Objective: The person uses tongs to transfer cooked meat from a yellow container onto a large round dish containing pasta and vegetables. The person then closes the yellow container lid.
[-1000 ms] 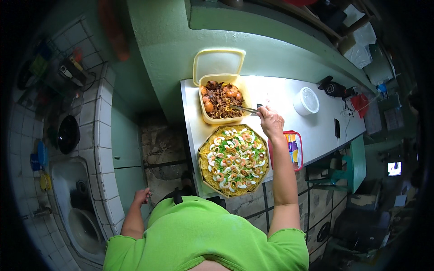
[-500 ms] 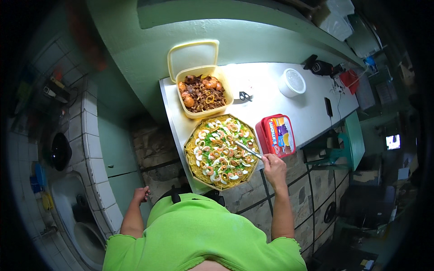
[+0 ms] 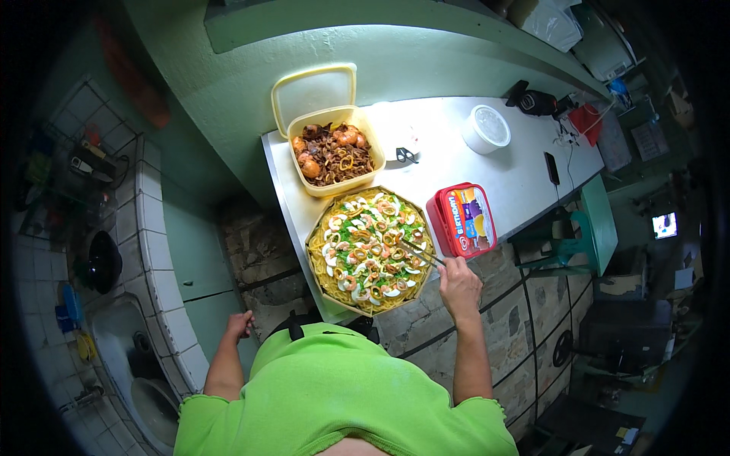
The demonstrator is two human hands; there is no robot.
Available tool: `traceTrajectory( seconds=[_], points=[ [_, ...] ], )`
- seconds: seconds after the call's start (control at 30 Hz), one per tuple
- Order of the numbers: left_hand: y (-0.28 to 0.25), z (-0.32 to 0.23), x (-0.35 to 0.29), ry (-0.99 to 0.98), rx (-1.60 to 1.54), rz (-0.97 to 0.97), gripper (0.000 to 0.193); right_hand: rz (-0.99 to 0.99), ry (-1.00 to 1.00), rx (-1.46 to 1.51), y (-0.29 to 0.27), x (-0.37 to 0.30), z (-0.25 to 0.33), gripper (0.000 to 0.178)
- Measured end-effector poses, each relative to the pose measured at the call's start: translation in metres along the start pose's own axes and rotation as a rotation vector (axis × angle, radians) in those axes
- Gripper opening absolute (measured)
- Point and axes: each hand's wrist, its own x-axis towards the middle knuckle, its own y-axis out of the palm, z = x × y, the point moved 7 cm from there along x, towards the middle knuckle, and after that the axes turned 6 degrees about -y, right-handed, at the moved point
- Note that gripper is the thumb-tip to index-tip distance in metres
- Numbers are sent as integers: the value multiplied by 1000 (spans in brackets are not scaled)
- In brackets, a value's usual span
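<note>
In my right hand (image 3: 459,289) I hold metal tongs (image 3: 423,254) near their back end. Their tips touch the right side of a noodle dish (image 3: 365,254), among squid rings, shrimp, egg slices and chopped greens. The noodles fill an octagonal tray (image 3: 371,313) at the near left end of the table. My left hand (image 3: 241,324) hangs low beside my waist with its fingers curled in, and nothing shows in it. Behind the tray stands an open cream-yellow container (image 3: 346,188) of brown strips, squid rings and round orange-brown pieces, its lid (image 3: 314,93) leaning on the wall.
On the white table (image 3: 426,121) are a red tub (image 3: 462,220), a white round tub (image 3: 487,129), black scissors (image 3: 407,156), a phone-like black object (image 3: 551,169) and a black speaker (image 3: 537,103). A tiled counter with a sink (image 3: 125,334) runs along my left. A green chair (image 3: 574,243) stands right.
The tongs have shifted slightly on the right side of the noodle dish, their tips still at the toppings. My right hand has turned a little. The whole view has shifted slightly.
</note>
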Motion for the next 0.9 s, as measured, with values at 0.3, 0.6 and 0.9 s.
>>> traceTrajectory(
  seconds=[0.3,0.6,0.9],
  points=[
    [2,11,3,-38,-22,-5,32,-76,-31,29,-1,6,-10,14],
    [5,-7,-2,25,8,1,31,-69,27,106,-5,15,-18,17],
    [2,0,-1,-4,-34,9,31,-66,-62,88,24,41,6,16]
  ],
)
